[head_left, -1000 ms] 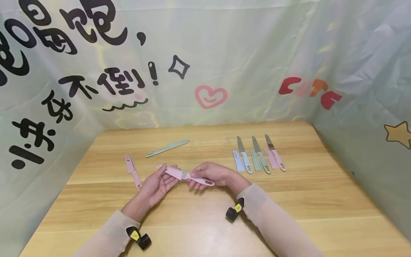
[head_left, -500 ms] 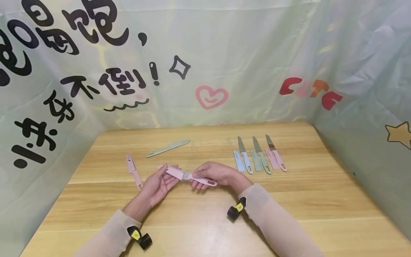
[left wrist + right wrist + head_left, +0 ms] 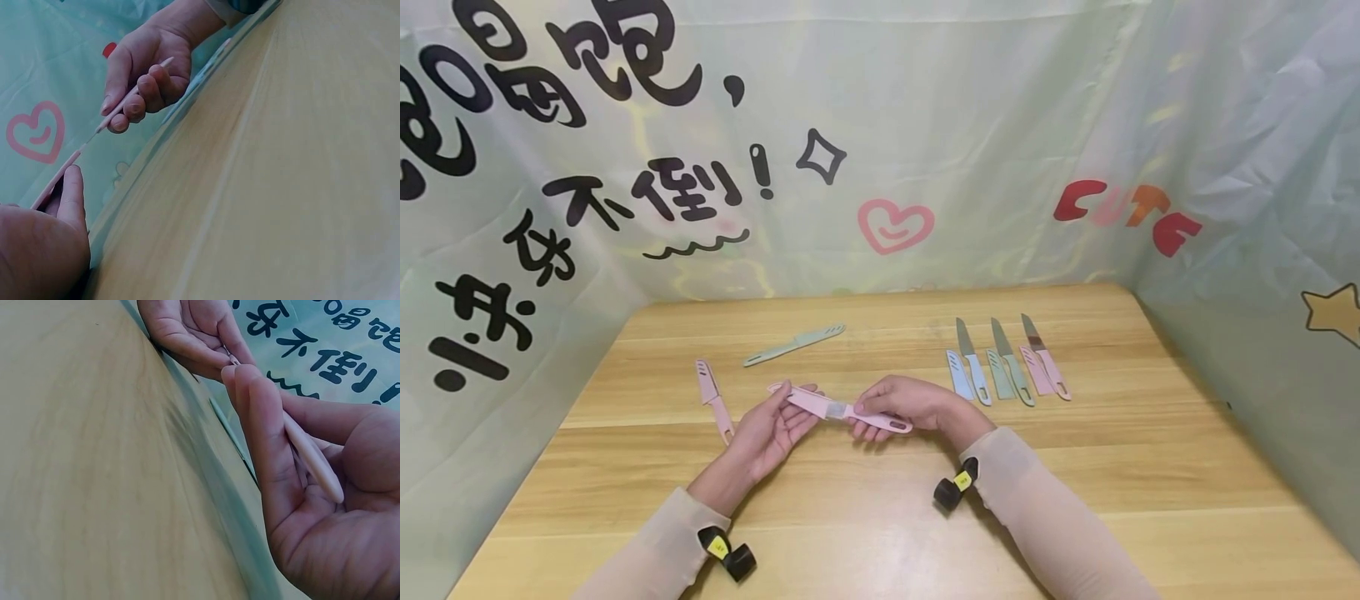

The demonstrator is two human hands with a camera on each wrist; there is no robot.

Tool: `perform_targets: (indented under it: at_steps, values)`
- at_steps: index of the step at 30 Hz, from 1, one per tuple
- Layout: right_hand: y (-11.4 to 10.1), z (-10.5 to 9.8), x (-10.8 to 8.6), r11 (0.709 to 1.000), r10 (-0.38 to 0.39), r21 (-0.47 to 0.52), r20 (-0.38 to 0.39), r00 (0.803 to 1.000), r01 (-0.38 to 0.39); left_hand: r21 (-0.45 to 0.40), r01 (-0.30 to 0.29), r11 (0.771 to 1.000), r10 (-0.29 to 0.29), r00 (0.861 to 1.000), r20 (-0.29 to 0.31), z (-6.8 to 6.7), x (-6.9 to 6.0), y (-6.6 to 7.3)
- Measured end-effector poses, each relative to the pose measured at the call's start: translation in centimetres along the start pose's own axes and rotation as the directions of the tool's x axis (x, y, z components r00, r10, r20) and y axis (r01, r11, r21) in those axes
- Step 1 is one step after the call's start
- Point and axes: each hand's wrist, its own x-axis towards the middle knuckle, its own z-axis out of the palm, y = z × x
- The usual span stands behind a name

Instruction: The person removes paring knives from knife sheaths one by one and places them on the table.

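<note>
Between the two hands a pink knife lies partly inside a pink sheath [image 3: 807,402]; a short stretch of metal blade [image 3: 836,410] shows between sheath and handle. The left hand [image 3: 769,433] pinches the sheath between thumb and fingers, palm turned up. The right hand [image 3: 901,406] grips the pink handle [image 3: 891,423] with its thumb on top and fingers curled beneath. In the left wrist view the right hand [image 3: 153,75] holds the handle, with a narrow piece of blade before the sheath [image 3: 57,178]. The handle [image 3: 315,459] crosses the right palm in the right wrist view.
A pink sheathed knife [image 3: 713,400] lies beside the left forearm, and a green sheathed knife [image 3: 794,345] lies farther back. At the right back are a blue knife [image 3: 977,379], a green knife [image 3: 1018,379] and a pink knife [image 3: 1054,372], each unsheathed beside its sheath.
The right hand has moved slightly to the right with the handle, and more blade shows outside the sheath. The left hand keeps its hold, almost still.
</note>
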Motion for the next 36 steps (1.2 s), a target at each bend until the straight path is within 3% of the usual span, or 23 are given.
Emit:
perform_targets:
  at_steps: [5,14,28,36]
  values:
    - [-0.1,-0.1,-0.1,1.000,-0.004,-0.009,0.011,1.000,0.004,-0.012,-0.002,1.000,0.002,1.000,0.008,0.0,0.0,0.0]
    - [0.0,-0.4,-0.3,1.000,-0.005,0.003,0.014,1.000,0.005,-0.028,0.005,1.000,-0.006,0.999,-0.032,0.1,0.0,0.0]
    - [-0.2,-0.7,-0.6,1.000,0.001,-0.007,0.021,1.000,-0.001,-0.024,-0.017,1.000,0.017,0.999,0.028,-0.4,0.0,0.2]
    - [-0.2,-1.1,-0.8,1.000,0.017,-0.003,0.022,1.000,-0.017,-0.041,-0.029,0.999,0.028,1.000,-0.010,-0.4,0.1,0.3]
